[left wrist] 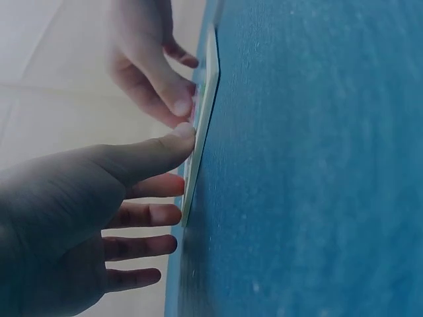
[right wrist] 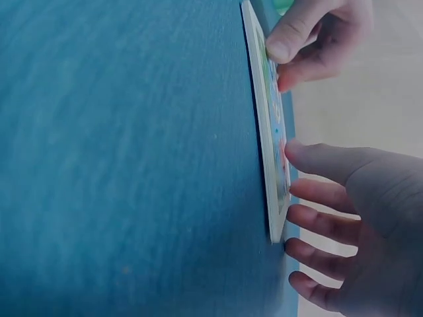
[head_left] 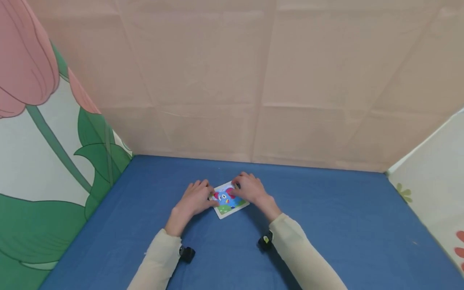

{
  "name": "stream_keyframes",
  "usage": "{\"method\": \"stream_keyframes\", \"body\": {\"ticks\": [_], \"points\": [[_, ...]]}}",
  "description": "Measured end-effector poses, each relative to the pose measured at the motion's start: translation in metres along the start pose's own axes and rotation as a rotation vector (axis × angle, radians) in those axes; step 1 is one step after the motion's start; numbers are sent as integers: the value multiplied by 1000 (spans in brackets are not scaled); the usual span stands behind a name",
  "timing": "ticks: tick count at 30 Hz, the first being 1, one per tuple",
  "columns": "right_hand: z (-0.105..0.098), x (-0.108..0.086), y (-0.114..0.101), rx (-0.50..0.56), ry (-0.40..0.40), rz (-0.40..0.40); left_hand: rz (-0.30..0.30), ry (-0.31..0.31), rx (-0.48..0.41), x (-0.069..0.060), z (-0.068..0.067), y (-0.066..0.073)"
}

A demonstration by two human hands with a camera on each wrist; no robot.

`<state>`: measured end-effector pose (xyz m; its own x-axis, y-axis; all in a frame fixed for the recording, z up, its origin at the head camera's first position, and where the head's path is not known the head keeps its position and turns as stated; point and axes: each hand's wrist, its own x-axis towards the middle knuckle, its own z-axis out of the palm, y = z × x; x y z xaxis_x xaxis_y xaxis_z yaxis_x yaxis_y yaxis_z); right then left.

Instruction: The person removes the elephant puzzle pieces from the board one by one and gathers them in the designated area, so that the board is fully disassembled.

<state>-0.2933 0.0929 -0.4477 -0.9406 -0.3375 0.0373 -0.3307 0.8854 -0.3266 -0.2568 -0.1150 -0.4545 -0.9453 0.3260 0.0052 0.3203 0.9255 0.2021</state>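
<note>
A thin picture board [head_left: 225, 207] with a pale border, showing a blue cartoon animal with pink-red ears above green ground, lies slanted on the blue surface. My left hand [head_left: 193, 200] is at its left edge, thumb on the border and the other fingers extended beside it. At the upper right edge is my right hand [head_left: 251, 189], its thumb over the picture. In the left wrist view the left thumb touches the board [left wrist: 209, 86]. The right wrist view shows the right hand's relaxed fingers spread along the edge of the board [right wrist: 262, 119].
A blue tabletop [head_left: 326, 225] surrounds the board. Behind it rises a creased beige sheet [head_left: 203, 80]. A panel with pink flowers and green leaves [head_left: 54, 217] stands at the left, a pale panel [head_left: 431, 193] at the right. Each wrist carries a small black camera.
</note>
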Motion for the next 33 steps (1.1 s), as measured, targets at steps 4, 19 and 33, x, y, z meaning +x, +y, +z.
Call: {"method": "stream_keyframes", "body": {"ticks": [4,19,33], "points": [[4,1,-3,31,16,47,-3,5,11,0,2,1],[9,0,-20,187,53,246,-11,2,-8,2,1,8],[8,8,-16,316,-24,307,-17,10,-36,2,1,8]]}}
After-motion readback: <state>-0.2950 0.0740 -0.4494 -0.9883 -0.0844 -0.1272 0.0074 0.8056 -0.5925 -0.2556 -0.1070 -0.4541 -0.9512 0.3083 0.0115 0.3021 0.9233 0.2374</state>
